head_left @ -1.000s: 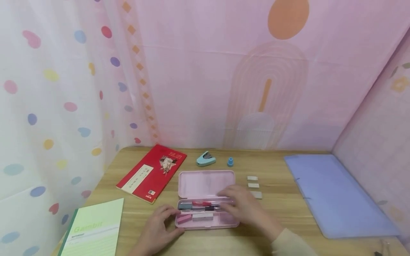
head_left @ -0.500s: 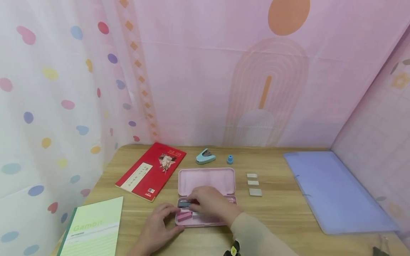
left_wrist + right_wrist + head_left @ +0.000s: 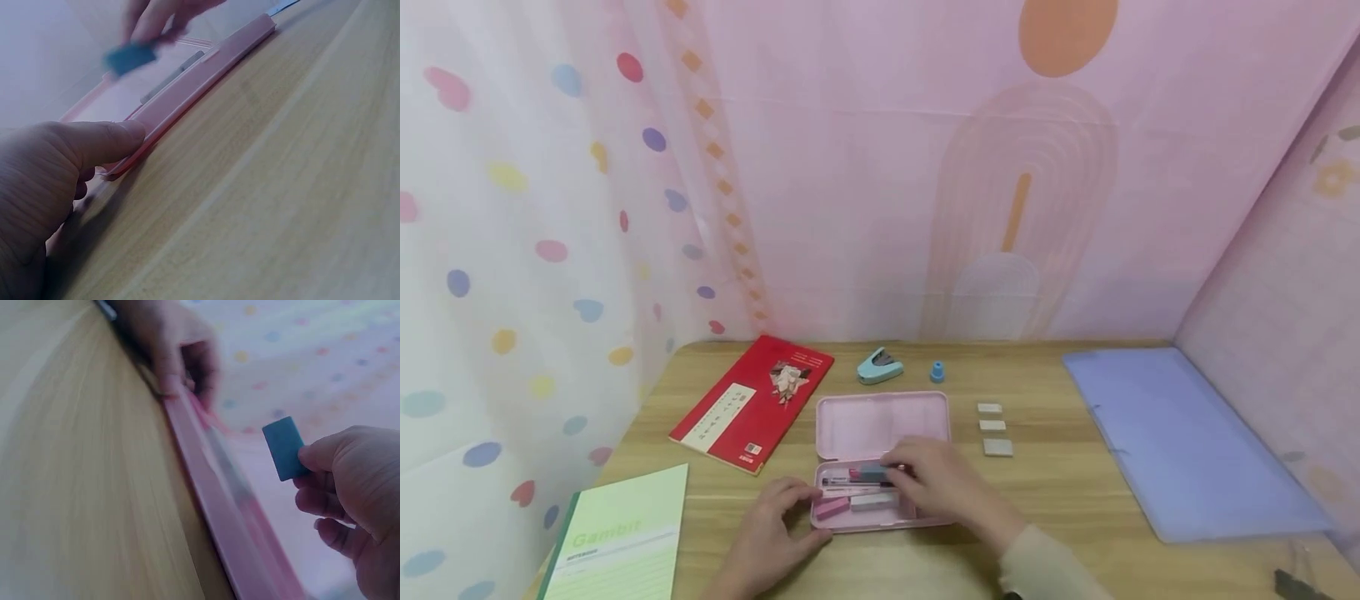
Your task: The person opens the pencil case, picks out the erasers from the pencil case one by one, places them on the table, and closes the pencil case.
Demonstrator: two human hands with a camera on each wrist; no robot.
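Note:
A pink pencil case (image 3: 880, 425) lies with its lid folded back. My left hand (image 3: 769, 533) grips the left end of the case, its thumb (image 3: 112, 140) against the front corner. In my right hand (image 3: 951, 487), thumb and fingers pinch a small teal eraser (image 3: 285, 448) above the case. Below that hand, the case holds pens (image 3: 842, 482), a pink eraser (image 3: 831, 508) and a whitish block (image 3: 874, 501). My right hand hides the right part of the case in the head view.
Behind the case are a light-blue stapler (image 3: 880, 367) and a small blue object (image 3: 937, 372). Several pale blocks (image 3: 997, 448) lie right of it. A red booklet (image 3: 752, 404) and a green notebook (image 3: 617, 533) are left; a blue folder (image 3: 1187, 442) is right.
My right hand reached left into the case, took the teal eraser from the left of the back compartment, and lifted it rightward. My left hand has stayed at the case's left end.

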